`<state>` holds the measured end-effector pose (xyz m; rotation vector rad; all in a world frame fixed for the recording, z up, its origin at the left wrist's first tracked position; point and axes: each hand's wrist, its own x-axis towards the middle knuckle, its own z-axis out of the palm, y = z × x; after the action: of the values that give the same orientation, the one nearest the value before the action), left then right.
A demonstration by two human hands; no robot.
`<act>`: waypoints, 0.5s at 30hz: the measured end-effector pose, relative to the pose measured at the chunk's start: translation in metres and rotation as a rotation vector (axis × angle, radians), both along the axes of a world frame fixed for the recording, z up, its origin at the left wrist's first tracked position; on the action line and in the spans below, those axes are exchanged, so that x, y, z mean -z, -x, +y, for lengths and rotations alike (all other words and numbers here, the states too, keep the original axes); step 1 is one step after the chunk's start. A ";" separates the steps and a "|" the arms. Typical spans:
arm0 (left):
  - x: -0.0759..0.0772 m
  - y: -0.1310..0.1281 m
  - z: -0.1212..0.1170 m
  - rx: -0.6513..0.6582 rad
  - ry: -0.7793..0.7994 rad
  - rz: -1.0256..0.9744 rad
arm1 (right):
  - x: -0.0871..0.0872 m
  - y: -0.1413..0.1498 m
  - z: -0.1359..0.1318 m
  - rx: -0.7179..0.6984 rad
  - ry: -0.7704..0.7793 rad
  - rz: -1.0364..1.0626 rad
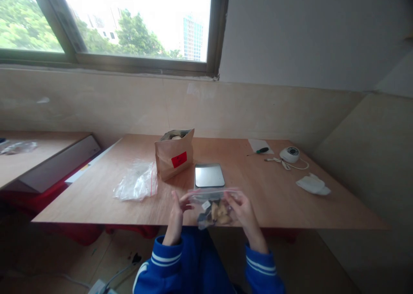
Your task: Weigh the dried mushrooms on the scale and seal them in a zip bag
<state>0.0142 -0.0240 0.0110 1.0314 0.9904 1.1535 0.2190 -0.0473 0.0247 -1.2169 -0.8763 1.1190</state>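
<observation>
Between my hands, at the table's front edge, hangs a clear zip-lock bag (220,213) with a reddish seal strip along its top. Tan chunks, dark pieces and a small white packet show through its plastic. My right hand (241,207) pinches the top right of the bag. At the top left, the fingers of my left hand (178,211) hold the bag's edge, with the thumb raised a little apart. Just beyond the bag lies a flat scale (209,175) with a silver top. Behind and left of it stands an open brown paper pouch (171,162) with a red label.
Empty clear plastic bags (137,182) lie left of the pouch. On the right are a screwdriver (262,150) on white paper, a white dome camera (289,154) with its cable, and a crumpled white bag (312,184). A power strip (101,287) is on the floor.
</observation>
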 end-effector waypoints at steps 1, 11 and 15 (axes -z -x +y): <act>0.000 0.005 0.002 0.014 -0.008 0.006 | 0.000 -0.012 0.003 0.080 0.002 -0.017; 0.003 0.038 0.007 -0.157 0.021 0.041 | 0.026 -0.111 0.073 0.498 0.119 -0.795; 0.008 0.042 0.011 -0.238 0.001 0.113 | 0.036 -0.084 0.064 0.835 0.059 -1.204</act>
<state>-0.0277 -0.0131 0.0031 1.0054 1.2284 1.2991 0.3025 0.0171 -0.0117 -2.0542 -0.9948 -0.3682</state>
